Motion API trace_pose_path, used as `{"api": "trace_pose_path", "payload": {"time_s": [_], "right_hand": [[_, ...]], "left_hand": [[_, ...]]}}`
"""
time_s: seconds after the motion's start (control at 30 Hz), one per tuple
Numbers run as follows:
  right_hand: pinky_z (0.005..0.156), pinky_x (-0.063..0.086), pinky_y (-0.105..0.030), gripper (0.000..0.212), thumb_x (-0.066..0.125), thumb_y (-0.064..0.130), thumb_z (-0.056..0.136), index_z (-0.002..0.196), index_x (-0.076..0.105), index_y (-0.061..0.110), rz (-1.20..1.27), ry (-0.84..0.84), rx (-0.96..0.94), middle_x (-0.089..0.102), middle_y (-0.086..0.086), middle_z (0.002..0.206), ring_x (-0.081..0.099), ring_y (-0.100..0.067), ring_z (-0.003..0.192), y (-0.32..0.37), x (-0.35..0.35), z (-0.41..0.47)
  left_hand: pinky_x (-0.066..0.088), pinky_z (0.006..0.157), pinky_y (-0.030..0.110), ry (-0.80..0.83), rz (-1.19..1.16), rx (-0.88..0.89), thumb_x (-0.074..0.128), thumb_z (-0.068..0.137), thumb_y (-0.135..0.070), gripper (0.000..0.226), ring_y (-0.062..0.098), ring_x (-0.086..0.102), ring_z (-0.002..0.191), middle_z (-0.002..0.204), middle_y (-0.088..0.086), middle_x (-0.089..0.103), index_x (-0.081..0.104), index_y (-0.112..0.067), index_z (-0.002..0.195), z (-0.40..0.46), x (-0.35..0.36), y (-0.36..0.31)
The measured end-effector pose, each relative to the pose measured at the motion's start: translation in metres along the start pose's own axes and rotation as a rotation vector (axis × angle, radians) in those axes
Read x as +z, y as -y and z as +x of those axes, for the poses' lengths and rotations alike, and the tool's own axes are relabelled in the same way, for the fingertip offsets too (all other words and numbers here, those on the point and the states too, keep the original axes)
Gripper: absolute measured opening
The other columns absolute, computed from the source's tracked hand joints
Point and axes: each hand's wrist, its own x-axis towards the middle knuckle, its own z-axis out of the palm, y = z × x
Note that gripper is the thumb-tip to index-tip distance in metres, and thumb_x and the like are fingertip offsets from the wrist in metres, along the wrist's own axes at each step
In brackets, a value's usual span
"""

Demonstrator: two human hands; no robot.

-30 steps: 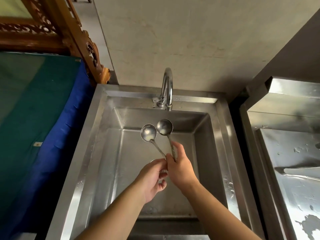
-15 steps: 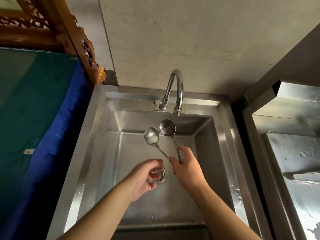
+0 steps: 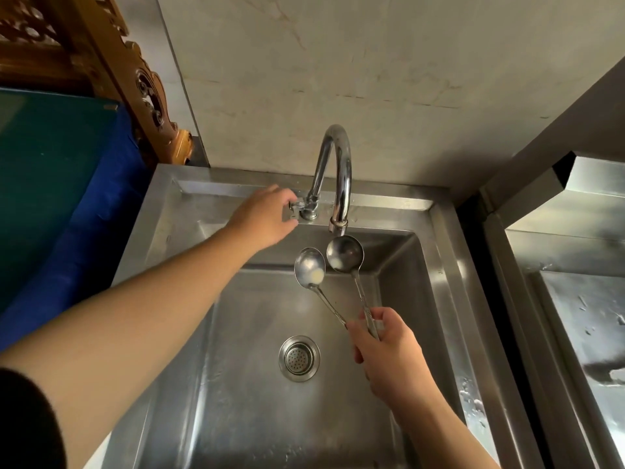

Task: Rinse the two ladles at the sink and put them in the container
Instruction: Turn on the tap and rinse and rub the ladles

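Readable text: none anywhere in the view.
Tap (image 3: 333,170): plain chrome, no brand mark or lettering to be made out.
Sink (image 3: 449,252) below the tap: bare steel rim and walls, no stamp or number.
Two ladles (image 3: 326,265) under the tap's spout: bowls and handles carry no legible mark.
Wall (image 3: 372,79) behind the tap: only veining and stains, no sign.
Blue cover (image 3: 111,184) left of the tap: no label in view.
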Motion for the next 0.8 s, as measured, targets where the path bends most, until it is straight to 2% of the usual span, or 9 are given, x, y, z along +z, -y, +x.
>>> {"api": "trace_pose_path", "payload": {"time_s": [0.1, 0.2, 0.4, 0.63, 0.8], "right_hand": [[0.042, 0.036, -0.022, 0.015, 0.064, 0.039, 0.088, 0.099, 0.060, 0.030, 0.024, 0.004, -0.001, 0.064, 0.003, 0.059, 0.046, 0.000, 0.033, 0.000, 0.003, 0.002], [0.045, 0.035, -0.022, 0.016, 0.065, 0.038, 0.089, 0.099, 0.060, 0.028, 0.029, 0.001, -0.006, 0.064, 0.002, 0.061, 0.047, -0.001, 0.032, -0.002, 0.006, 0.005], [0.044, 0.033, -0.019, 0.017, 0.064, 0.039, 0.088, 0.100, 0.061, 0.028, 0.060, 0.010, 0.004, 0.065, 0.002, 0.067, 0.048, 0.000, 0.031, -0.003, 0.011, 0.011], [0.044, 0.036, -0.022, 0.016, 0.065, 0.038, 0.090, 0.101, 0.061, 0.028, 0.044, -0.005, -0.005, 0.065, 0.001, 0.064, 0.049, 0.000, 0.032, -0.002, 0.014, 0.015], [0.042, 0.038, -0.020, 0.015, 0.065, 0.040, 0.091, 0.101, 0.060, 0.030, -0.028, -0.044, -0.026, 0.067, 0.001, 0.062, 0.051, 0.000, 0.034, 0.000, 0.013, 0.015]], "left_hand": [[0.048, 0.097, 0.041, 0.074, 0.200, 0.121, 0.074, 0.084, -0.034, 0.059, 0.026, 0.052, 0.123, 0.135, 0.003, 0.057, 0.054, -0.020, 0.138, 0.021, 0.008, 0.001], [0.042, 0.105, 0.042, 0.143, 0.245, 0.172, 0.077, 0.082, -0.032, 0.069, 0.027, 0.046, 0.131, 0.145, 0.005, 0.052, 0.050, -0.017, 0.144, 0.031, 0.020, 0.004], [0.048, 0.101, 0.044, 0.083, 0.220, 0.197, 0.072, 0.085, -0.014, 0.038, 0.030, 0.059, 0.119, 0.137, 0.010, 0.062, 0.069, -0.011, 0.123, 0.034, 0.029, 0.007], [0.046, 0.106, 0.046, 0.091, 0.208, 0.202, 0.065, 0.088, -0.013, 0.035, 0.030, 0.058, 0.125, 0.142, 0.009, 0.059, 0.069, -0.012, 0.124, 0.037, 0.026, 0.008], [0.050, 0.099, 0.044, 0.121, 0.180, 0.191, 0.064, 0.088, -0.012, 0.035, 0.030, 0.063, 0.115, 0.130, 0.011, 0.067, 0.071, -0.013, 0.122, 0.041, 0.020, 0.008]]}}
